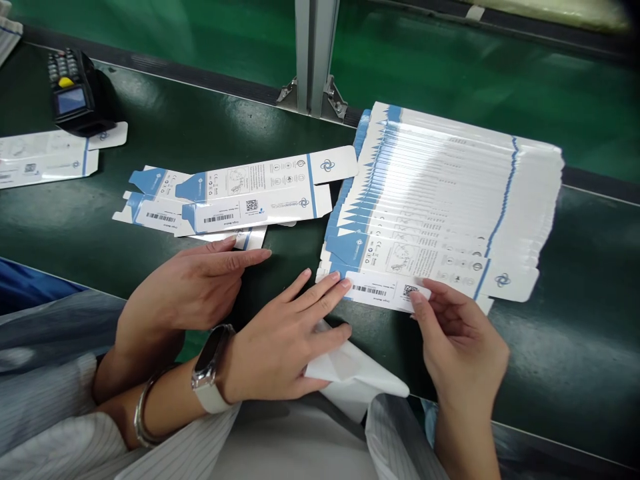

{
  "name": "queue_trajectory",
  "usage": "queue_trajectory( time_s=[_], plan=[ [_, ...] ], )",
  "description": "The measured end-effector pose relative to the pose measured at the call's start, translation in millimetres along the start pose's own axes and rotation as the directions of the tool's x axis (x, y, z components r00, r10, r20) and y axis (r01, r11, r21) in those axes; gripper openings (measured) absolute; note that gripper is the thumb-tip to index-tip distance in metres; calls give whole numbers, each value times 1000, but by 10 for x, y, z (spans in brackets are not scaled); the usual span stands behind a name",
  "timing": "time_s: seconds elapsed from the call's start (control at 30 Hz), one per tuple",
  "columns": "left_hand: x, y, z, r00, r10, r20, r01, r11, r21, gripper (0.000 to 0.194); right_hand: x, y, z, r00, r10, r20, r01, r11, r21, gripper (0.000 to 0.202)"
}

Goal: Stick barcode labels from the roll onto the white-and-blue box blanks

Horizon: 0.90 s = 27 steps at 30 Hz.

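Note:
My left hand, with a watch on its wrist, stretches several fingertips onto the left end of a white label. Between its thumb and index finger is a sheet of white paper, likely label backing. My right hand pinches the label's right end, beside its QR code. The label lies along the lower edge of the nearest flat carton, the front one of a fanned stack of white and blue cartons. A co-worker's hand is left of mine, fingers pointing right, below some labelled cartons.
Several flat labelled cartons overlap left of the stack. A black handheld scanner sits at the far left, near more cartons. A metal post rises at the back edge of the dark green table.

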<state>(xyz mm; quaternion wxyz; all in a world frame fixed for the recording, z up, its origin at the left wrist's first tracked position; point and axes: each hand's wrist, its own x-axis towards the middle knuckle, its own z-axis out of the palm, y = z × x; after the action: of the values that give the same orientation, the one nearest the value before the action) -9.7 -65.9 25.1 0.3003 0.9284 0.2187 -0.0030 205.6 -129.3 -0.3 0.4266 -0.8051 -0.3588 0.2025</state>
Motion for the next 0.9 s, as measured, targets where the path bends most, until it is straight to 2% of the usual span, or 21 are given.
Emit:
queue_trajectory(
  time_s=[0.4,0.57,0.63,0.73,0.8,0.9],
  plan=[
    [15,44,-16,999,-41,2,41,999,19,51,-24,-45,47,995,-100,-30,94,983,-157,34],
    [0,30,11,1000,-9,-10,9,1000,29,49,-55,-45,1,987,-138,-87,118,972,-206,40],
    [-2,30,28,1000,-2,-21,2,999,39,48,-39,-20,-72,967,-211,-145,163,944,-286,49],
    [-4,37,47,999,6,-44,-4,999,53,47,-21,-10,-144,903,-354,-245,235,882,-408,59],
    [-7,39,51,998,16,-57,-12,998,65,46,-37,-36,-86,865,-460,-201,354,843,-406,65],
    [-12,36,52,997,30,-73,-24,996,88,42,-60,-76,143,821,-570,43,542,752,-375,83]
  ],
)
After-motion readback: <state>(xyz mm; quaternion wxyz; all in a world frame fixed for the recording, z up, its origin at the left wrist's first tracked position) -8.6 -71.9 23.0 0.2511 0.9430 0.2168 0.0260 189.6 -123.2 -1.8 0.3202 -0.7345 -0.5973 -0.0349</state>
